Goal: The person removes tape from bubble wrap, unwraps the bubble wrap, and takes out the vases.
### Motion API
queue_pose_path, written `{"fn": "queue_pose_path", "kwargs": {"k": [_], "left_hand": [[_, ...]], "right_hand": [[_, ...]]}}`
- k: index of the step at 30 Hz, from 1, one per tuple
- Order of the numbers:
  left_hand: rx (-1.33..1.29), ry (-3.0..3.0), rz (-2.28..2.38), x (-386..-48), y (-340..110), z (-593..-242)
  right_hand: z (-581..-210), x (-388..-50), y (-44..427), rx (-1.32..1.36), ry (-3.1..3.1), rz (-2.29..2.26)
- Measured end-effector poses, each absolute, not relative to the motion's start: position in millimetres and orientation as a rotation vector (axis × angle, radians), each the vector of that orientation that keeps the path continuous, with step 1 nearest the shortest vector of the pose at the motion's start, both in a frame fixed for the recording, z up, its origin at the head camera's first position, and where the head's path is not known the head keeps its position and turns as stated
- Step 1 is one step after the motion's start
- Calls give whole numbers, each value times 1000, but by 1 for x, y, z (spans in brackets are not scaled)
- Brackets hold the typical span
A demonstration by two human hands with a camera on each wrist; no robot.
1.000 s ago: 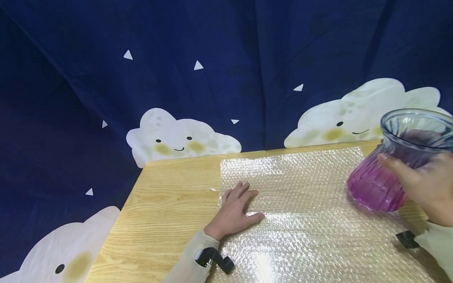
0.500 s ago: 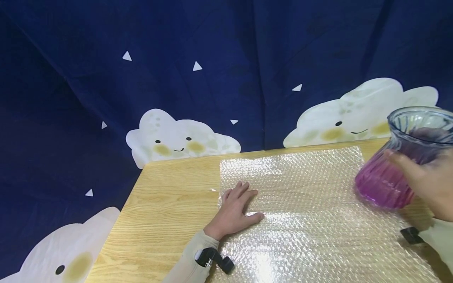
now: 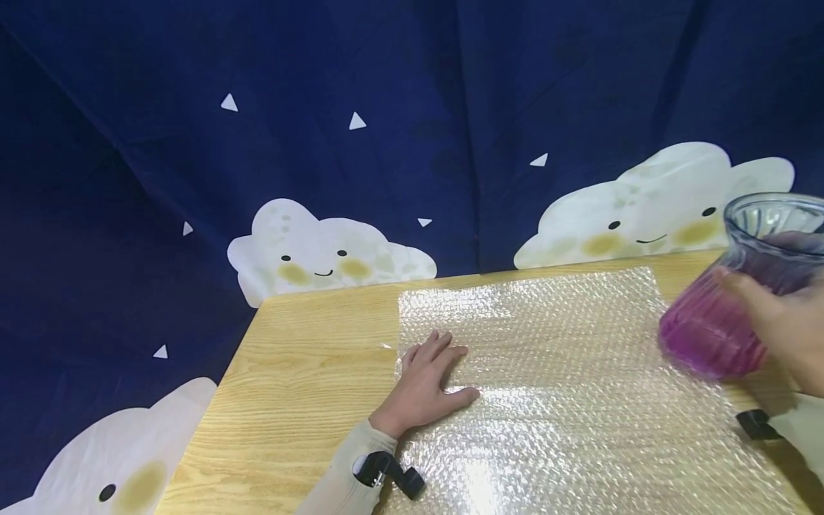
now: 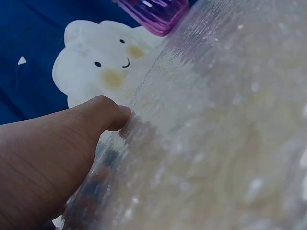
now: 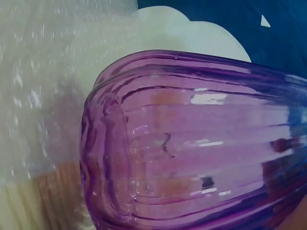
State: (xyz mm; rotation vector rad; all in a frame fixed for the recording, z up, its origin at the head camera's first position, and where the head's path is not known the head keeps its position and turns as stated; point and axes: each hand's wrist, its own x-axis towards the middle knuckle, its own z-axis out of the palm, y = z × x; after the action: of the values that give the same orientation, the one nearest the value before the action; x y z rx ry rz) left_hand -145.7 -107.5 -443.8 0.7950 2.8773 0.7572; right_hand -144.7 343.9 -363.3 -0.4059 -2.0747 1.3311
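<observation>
A ribbed glass vase [image 3: 714, 325], purple at its base and bluish-clear at the rim, is held tilted at the right side of the head view. My right hand [image 3: 788, 325] grips it, the thumb across the near side and part of the hand cut off by the frame edge. In the right wrist view the purple base of the vase [image 5: 192, 139] fills most of the picture. My left hand [image 3: 425, 390] rests with spread fingers on the left edge of a sheet of bubble wrap [image 3: 566, 400]. The left thumb [image 4: 103, 112] touches that sheet in the left wrist view.
The bubble wrap lies flat on a wooden table [image 3: 290, 386], whose bare wood shows at the left. Behind the table hangs a dark blue curtain [image 3: 386, 164] with printed white clouds [image 3: 328, 247]. A small white scrap [image 3: 385, 346] lies near the sheet's left edge.
My right hand has carried the vase to the right, toward the frame edge and the sheet's right side. The left hand has stayed in place on the bubble wrap.
</observation>
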Motion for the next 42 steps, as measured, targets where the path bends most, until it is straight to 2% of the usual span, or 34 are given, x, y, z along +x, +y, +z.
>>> {"fn": "queue_pose_path", "kwargs": {"k": [9, 17, 26, 42], "left_hand": [[799, 2871, 757, -146, -108, -445], [813, 2882, 735, -146, -107, -446], [800, 2866, 772, -146, -109, -447], [800, 2872, 762, -146, -108, -446]], "right_hand": [[-365, -145, 355, -589, -2100, 1263], [-375, -148, 368, -593, -2085, 1137], [-374, -148, 370, -743, -2158, 1133], [-385, -157, 380, -512, -2051, 1137]]}}
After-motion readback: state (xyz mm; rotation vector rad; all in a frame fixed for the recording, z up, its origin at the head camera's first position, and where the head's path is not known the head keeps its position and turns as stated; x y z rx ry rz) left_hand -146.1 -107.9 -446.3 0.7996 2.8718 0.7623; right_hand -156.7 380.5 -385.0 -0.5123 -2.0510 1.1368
